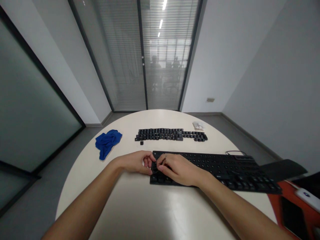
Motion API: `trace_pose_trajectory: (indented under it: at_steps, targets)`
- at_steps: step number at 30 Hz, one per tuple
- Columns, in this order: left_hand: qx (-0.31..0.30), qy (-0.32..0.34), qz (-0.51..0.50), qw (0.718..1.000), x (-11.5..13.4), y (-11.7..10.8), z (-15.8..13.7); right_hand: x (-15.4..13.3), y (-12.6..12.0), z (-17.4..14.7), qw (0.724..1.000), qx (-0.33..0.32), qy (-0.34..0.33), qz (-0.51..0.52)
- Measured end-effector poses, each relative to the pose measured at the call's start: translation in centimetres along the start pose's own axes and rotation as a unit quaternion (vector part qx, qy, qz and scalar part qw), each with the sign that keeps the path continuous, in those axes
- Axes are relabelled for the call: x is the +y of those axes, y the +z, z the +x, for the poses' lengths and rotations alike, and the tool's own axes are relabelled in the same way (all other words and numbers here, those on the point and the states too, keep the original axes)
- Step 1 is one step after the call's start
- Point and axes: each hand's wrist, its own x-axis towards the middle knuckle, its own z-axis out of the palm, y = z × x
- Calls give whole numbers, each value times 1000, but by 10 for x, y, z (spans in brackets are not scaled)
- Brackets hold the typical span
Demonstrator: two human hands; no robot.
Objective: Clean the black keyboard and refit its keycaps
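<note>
A long black keyboard [217, 164] lies across the table in front of me. Much of its upper area shows bare round key posts, while dark keycaps sit along its front edge. At its left end, my left hand [140, 162] is curled, thumb and fingertips against the keyboard's edge. My right hand [180, 168] rests over the left part of the keyboard with thumb and fingers pinched together. Something small and thin may be between them, but it is too small to name. Behind the keyboard, loose black keycaps [160, 134] lie in tight rows, and one single keycap [141, 143] is apart from them.
A crumpled blue cloth [108, 141] is on the left of the round cream table [140, 213]. A clear plastic bag [198, 125] sits at the back right. The keyboard's cable [235, 151] loops behind it. On a red surface at lower right are a dark phone [295, 216] and a white device [308, 197].
</note>
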Motion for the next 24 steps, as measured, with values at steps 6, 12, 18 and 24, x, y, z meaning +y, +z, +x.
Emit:
trace_pose_trajectory:
  at_steps: [6, 12, 18, 24]
  targets:
    - [0, -4, -26, 1000, 7, 2, 0, -10, 10, 7, 999, 14, 27, -22]
    - [2, -3, -39, 999, 8, 1, 0, -9, 14, 8, 999, 16, 27, -45]
    - [19, -4, -12, 1000, 4, 4, 0, 6, 13, 3, 998, 38, 47, -8]
    - [21, 27, 6, 999, 7, 8, 1, 17, 17, 1, 996, 32, 44, 65]
